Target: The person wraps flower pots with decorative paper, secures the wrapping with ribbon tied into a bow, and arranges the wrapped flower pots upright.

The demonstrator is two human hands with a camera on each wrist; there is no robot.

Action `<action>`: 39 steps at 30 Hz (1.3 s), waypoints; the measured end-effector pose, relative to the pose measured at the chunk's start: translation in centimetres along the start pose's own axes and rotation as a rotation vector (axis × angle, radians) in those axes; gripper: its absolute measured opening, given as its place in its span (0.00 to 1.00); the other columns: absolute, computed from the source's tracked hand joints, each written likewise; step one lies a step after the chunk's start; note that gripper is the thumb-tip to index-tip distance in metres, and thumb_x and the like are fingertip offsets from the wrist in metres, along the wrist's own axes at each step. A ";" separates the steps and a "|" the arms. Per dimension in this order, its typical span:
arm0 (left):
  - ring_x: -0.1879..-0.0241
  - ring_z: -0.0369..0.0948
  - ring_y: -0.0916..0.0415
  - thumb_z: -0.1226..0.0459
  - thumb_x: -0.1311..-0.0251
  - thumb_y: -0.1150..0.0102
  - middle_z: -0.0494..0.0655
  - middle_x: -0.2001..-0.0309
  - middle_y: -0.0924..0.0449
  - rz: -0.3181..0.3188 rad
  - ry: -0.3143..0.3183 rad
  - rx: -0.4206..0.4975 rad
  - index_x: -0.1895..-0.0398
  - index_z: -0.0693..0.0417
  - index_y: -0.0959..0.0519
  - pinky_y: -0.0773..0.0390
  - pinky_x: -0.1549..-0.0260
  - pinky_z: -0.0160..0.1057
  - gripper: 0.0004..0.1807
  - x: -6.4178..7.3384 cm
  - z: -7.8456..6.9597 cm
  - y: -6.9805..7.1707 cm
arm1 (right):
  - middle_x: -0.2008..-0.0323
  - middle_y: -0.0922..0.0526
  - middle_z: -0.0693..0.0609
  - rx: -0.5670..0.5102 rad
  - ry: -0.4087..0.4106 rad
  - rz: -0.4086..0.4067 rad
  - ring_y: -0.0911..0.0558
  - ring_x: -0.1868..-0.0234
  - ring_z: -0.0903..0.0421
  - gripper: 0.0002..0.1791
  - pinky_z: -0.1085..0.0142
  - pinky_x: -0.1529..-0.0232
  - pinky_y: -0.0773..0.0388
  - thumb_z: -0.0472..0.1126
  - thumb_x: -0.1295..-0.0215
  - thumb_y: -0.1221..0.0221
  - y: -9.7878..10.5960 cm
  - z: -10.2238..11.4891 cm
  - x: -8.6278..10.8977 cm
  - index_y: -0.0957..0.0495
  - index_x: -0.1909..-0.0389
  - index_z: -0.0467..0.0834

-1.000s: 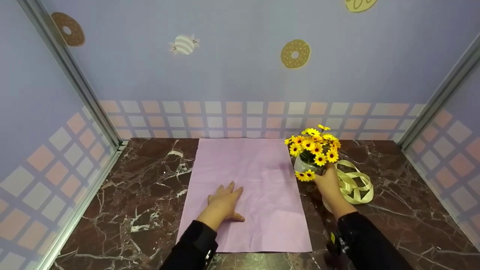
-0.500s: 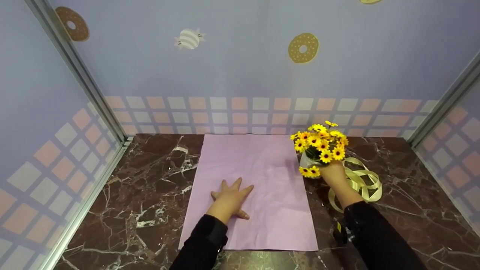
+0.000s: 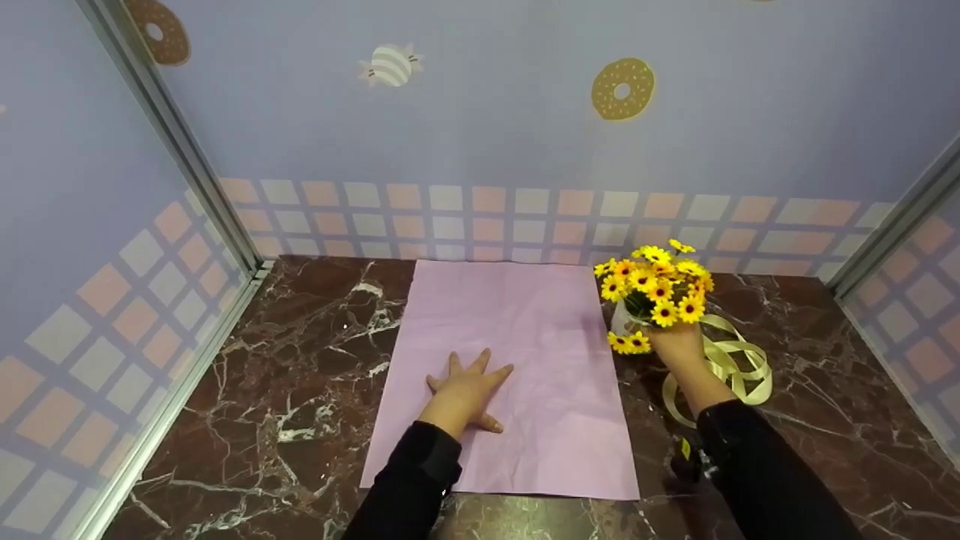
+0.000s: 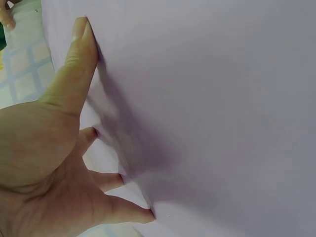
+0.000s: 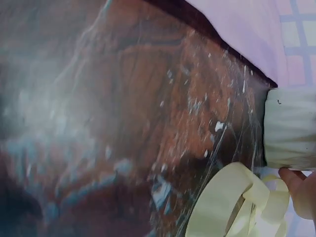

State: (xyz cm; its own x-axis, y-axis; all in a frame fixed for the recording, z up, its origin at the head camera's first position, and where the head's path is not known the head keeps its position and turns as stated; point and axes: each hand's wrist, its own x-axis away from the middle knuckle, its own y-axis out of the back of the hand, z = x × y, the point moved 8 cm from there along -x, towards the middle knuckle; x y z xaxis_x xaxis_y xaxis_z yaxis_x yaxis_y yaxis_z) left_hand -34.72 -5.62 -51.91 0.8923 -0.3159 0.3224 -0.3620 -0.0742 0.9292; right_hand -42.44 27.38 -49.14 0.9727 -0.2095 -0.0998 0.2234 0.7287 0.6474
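A sheet of pale purple paper [image 3: 540,405] lies flat on the dark marbled table. My left hand [image 3: 463,391] rests on its lower left part with fingers spread; in the left wrist view the thumb and fingertips [image 4: 140,215] press on the paper. To the right of the sheet stands a potted bunch of yellow artificial daisies [image 3: 652,285] in a whitish pot [image 5: 291,128]. My right hand [image 3: 679,346] grips the pot from its near right side, most of its fingers hidden. In the right wrist view one fingertip shows against the pot's side.
A loose coil of pale yellow ribbon [image 3: 754,367] lies right beside my right wrist. A small dark object with a yellow mark [image 3: 684,450] sits by the right sleeve. Patterned walls close off the table at the back [image 3: 469,202] and both sides.
The head view has shifted, moving the whole scene right and slightly up. My left fingers are spread wider on the paper than a second ago. The right hand stays at the pot.
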 end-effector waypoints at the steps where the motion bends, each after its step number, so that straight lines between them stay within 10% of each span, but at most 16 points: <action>1: 0.30 0.69 0.60 0.45 0.60 0.24 0.46 0.23 0.54 0.001 -0.004 0.009 0.25 0.29 0.42 0.43 0.49 0.79 0.54 0.0 -0.1 0.0 | 0.35 0.36 0.34 -0.045 -0.001 0.017 0.36 0.34 0.41 0.44 0.50 0.33 0.40 0.41 0.45 0.32 0.2 -0.1 0.0 0.43 0.32 0.29; 7: 0.30 0.70 0.62 0.45 0.59 0.25 0.47 0.23 0.56 0.010 -0.023 0.034 0.25 0.30 0.43 0.47 0.48 0.79 0.54 0.0 -0.3 0.3 | 0.30 0.42 0.38 -0.278 0.047 0.034 0.44 0.29 0.45 0.46 0.54 0.30 0.46 0.35 0.43 0.34 1.5 0.7 -0.3 0.48 0.27 0.33; 14: 0.30 0.69 0.61 0.45 0.59 0.25 0.47 0.23 0.56 0.021 -0.014 0.015 0.25 0.29 0.43 0.44 0.48 0.78 0.54 -0.3 -0.5 1.1 | 0.36 0.32 0.40 -0.236 0.122 -0.082 0.35 0.34 0.46 0.44 0.56 0.33 0.40 0.35 0.50 0.27 2.6 2.4 -0.2 0.38 0.33 0.34; 30: 0.29 0.67 0.58 0.42 0.62 0.24 0.52 0.23 0.55 0.012 0.026 0.037 0.27 0.26 0.41 0.40 0.50 0.77 0.55 -1.4 -4.8 0.1 | 0.39 0.30 0.37 -0.067 0.246 -0.036 0.33 0.36 0.41 0.47 0.49 0.34 0.39 0.40 0.54 0.24 0.9 4.8 2.0 0.37 0.34 0.33; 38: 0.28 0.63 0.56 0.41 0.64 0.23 0.54 0.24 0.54 -0.145 -0.011 0.132 0.23 0.34 0.47 0.45 0.42 0.73 0.62 -3.1 -7.0 1.6 | 0.34 0.35 0.39 -0.205 0.143 -0.023 0.38 0.32 0.42 0.53 0.50 0.32 0.44 0.49 0.54 0.24 0.0 3.5 3.3 0.40 0.30 0.37; 39: 0.28 0.61 0.55 0.42 0.63 0.23 0.54 0.24 0.54 -0.168 -0.020 0.159 0.23 0.36 0.48 0.45 0.41 0.71 0.62 -3.4 -7.4 1.8 | 0.35 0.34 0.38 -0.137 0.225 -0.049 0.36 0.35 0.38 0.50 0.48 0.35 0.39 0.54 0.47 0.29 -1.0 1.6 2.3 0.43 0.27 0.43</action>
State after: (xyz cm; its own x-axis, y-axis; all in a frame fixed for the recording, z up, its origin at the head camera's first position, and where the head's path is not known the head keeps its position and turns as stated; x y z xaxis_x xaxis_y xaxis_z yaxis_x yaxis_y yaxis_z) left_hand -36.44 2.34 -50.02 0.9386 -0.3055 0.1605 -0.2484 -0.2753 0.9287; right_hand -40.55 25.12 -48.87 0.9465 -0.1077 -0.3042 0.2622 0.8060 0.5306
